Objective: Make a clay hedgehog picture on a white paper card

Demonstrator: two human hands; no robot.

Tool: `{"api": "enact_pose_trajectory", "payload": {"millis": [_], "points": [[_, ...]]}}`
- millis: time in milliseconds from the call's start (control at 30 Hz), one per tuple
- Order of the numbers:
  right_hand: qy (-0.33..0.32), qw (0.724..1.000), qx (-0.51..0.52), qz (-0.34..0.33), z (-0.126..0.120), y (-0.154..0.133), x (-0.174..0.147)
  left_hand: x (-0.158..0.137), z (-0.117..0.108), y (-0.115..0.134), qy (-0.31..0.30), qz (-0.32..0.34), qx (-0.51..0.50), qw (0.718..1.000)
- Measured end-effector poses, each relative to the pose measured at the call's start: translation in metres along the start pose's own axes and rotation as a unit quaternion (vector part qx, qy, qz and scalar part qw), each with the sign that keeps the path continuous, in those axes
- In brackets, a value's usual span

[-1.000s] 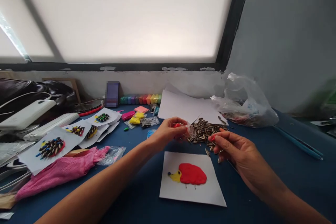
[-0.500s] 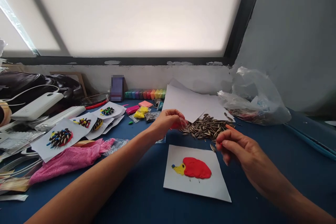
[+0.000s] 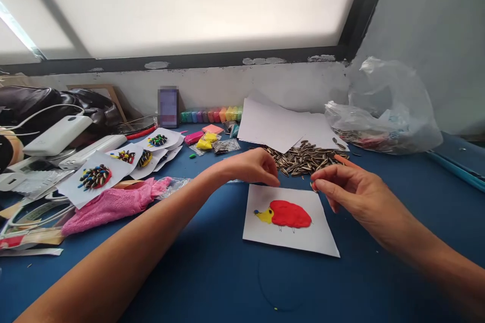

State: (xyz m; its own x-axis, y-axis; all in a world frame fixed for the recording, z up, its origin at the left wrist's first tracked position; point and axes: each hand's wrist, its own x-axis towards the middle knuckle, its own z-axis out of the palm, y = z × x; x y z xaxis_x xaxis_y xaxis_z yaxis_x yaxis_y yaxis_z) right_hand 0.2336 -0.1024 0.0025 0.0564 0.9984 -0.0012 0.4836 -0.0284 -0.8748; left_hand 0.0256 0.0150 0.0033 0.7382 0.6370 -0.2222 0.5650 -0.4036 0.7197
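A white paper card [image 3: 303, 243] lies on the blue table, bearing a clay hedgehog [image 3: 291, 213] with a red body, yellow face and blue nose. Its legs are drawn lines. My left hand [image 3: 259, 166] hovers over the card's far edge, fingers curled downward; anything inside them is hidden. Thumb and fingertips of my right hand [image 3: 346, 189] pinch a tiny coloured bit of clay [image 3: 312, 184] beside the card's right far corner. Just beyond both hands is a heap of striped sunflower seeds [image 3: 303, 159]. An orange stick [image 3: 346, 161] shows behind my right hand.
Finished seed hedgehog cards [image 3: 94, 177] and a pink cloth [image 3: 113, 207] lie at left, near white power banks [image 3: 58, 136]. Clay packets [image 3: 206, 141], a phone [image 3: 168, 106] and white sheets [image 3: 273, 123] stand behind. A plastic bag [image 3: 390, 121] sits far right.
My left hand has moved right and nearer to the card, and the clear red packet at its fingers no longer shows. My right hand keeps its pinch. The whole view has shifted.
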Motion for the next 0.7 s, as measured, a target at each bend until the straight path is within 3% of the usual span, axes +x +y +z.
{"api": "enact_pose_trajectory", "payload": {"millis": [100, 233, 433, 700], "points": [[0.002, 1.000, -0.008, -0.019, 0.0014, 0.0019, -0.0003, -0.0008, 0.0040, 0.0043, -0.003, -0.008, 0.068, 0.998], [-0.015, 1.000, -0.001, -0.009, 0.0052, 0.0015, -0.0028, -0.0006, 0.0073, 0.0052, -0.004, -0.004, 0.080, 0.997], [-0.013, 1.000, -0.005, -0.001, 0.0081, -0.0008, -0.0061, 0.0007, 0.0096, 0.0030, -0.010, 0.008, 0.059, 0.998], [0.016, 0.999, -0.016, -0.039, 0.0046, -0.0027, -0.0069, 0.0064, 0.0092, -0.0022, 0.011, 0.080, -0.010, 0.997]]}}
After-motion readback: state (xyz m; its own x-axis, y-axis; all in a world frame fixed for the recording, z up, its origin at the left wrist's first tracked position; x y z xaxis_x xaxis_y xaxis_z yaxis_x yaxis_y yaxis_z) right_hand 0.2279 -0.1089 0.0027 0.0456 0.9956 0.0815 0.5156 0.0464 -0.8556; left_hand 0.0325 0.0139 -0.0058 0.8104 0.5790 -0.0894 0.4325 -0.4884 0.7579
